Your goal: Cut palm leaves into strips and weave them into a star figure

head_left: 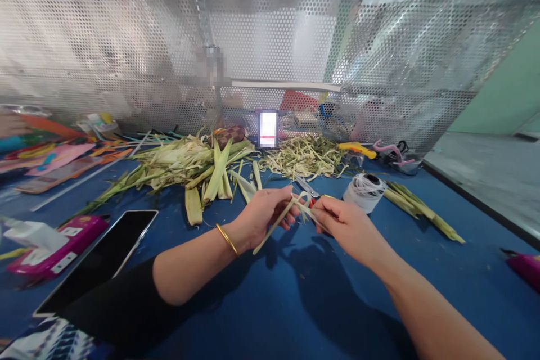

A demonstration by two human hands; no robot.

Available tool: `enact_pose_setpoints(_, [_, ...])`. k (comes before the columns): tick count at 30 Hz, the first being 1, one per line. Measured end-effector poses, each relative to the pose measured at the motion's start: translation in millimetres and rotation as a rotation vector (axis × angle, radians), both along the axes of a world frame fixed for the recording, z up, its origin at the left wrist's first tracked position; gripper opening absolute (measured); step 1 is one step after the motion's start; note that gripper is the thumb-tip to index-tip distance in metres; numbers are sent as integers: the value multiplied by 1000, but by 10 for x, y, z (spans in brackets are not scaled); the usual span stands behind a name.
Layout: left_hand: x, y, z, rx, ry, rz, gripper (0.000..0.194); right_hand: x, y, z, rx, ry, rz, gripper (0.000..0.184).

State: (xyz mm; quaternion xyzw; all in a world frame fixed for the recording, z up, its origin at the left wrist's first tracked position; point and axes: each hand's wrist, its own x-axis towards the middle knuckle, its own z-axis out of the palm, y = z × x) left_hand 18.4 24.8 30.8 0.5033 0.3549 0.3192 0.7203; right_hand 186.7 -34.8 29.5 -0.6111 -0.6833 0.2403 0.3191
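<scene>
Thin pale-green plant strips [276,225], looped or knotted together, stretch between my hands above the blue table. My left hand [270,208], with a gold bangle at the wrist, pinches them between thumb and fingers; one loose end hangs below the palm. On the other side my right hand [335,216] grips the strips with thumb and forefinger. Behind my fingers lie scissors [307,185] with red on the handle, partly hidden. A spool of white thread [365,192] stands just beyond my right hand.
Long leaves and husks [181,166] are heaped at the back left, shredded strips [306,157] at the back middle. Bundled stalks [426,211] lie right of the spool. A tablet [101,259] and a magenta power strip [63,247] are at left. A perforated screen [270,39] closes the back.
</scene>
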Motion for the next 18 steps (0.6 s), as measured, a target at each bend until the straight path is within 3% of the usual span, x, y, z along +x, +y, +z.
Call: enact_pose_setpoints(18, [19,-36,-46,249,167,19,19,20,-16,61,-148,93,137,20])
